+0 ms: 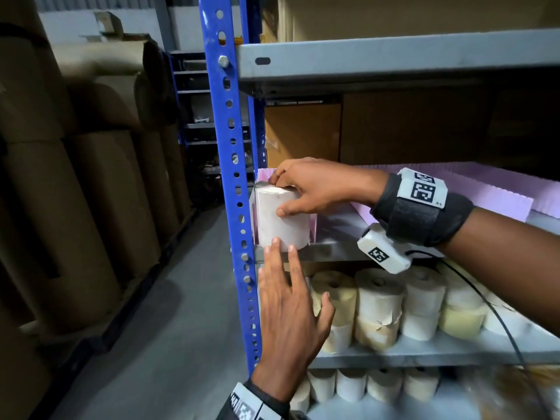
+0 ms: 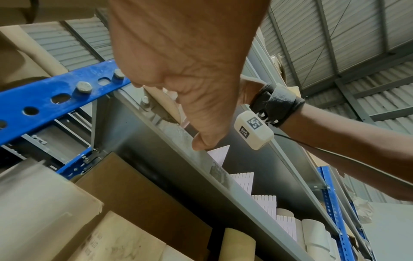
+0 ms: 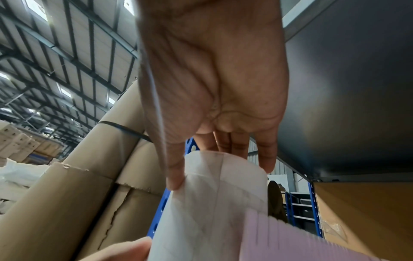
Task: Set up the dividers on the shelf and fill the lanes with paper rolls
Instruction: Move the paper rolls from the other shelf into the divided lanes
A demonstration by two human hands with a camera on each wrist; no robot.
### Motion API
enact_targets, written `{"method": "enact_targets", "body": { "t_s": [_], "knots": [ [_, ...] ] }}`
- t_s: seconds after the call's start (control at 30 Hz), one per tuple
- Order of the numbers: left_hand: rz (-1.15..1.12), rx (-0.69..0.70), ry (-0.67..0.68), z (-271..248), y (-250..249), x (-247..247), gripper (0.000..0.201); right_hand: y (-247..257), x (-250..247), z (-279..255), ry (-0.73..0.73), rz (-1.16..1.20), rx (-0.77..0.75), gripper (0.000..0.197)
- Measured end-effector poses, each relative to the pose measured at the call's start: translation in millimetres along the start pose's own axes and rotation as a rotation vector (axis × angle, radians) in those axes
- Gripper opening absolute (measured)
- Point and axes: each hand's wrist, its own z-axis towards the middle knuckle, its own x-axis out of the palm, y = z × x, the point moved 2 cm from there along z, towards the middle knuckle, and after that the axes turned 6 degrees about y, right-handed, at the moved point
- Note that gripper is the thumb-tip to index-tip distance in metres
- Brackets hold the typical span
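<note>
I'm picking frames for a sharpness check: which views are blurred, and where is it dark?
Head view: paper roll sharp, lower shelf rolls at bottom right smeared, aisle dim. Left wrist view: mostly sharp. Right wrist view: pink divider motion-blurred, shelf underside dark.

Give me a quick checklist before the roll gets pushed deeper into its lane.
1. Right hand grips the paper roll from above: ok.
2. Left hand steadies it, straight fingertips on its lower front: ok.
3. Roll sits between pink dividers at the shelf's left end: ok.
4. Roll upright: ok.
5. Lane behind the roll free: cannot tell, hidden.
6. More rolls at hand, on the lower shelf: ok.
</note>
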Motion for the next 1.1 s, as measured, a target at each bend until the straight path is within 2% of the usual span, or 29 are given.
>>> {"method": "enact_targets", "body": {
  "t_s": [0.1, 0.23, 0.5, 0.6, 0.7, 0.8, 0.93, 1.1],
  "knots": [
    [0.003, 0.004, 0.018, 9, 5, 2, 0.086, -2, -2, 8, 0.030, -0.071, 0.038, 0.049],
    [0.029, -0.031, 0.062, 19, 9, 5, 0.086, -7, -5, 23, 0.049, -0.140, 0.061, 0.043],
    [0.136, -0.044, 0.085, 22, 13, 2, 0.086, -31, -6, 65, 0.161, -0.113, 0.181, 0.041],
    [0.153, -0.047, 0.108, 23, 13, -1, 0.086, -45, -2, 82, 0.151, -0.087, 0.232, 0.046],
    [0.182, -0.050, 0.149, 24, 13, -4, 0.089, -60, 1, 96, 0.131, -0.145, 0.225, 0.033],
    [0.211, -0.051, 0.182, 24, 12, -7, 0.091, -71, 3, 108, 0.106, -0.172, 0.232, 0.034],
    [0.218, -0.051, 0.177, 26, 11, -7, 0.091, -84, 5, 120, 0.075, -0.180, 0.224, 0.043],
    [0.215, -0.055, 0.175, 27, 7, -5, 0.087, -96, 11, 130, 0.063, -0.161, 0.216, 0.038]
  ]
}}
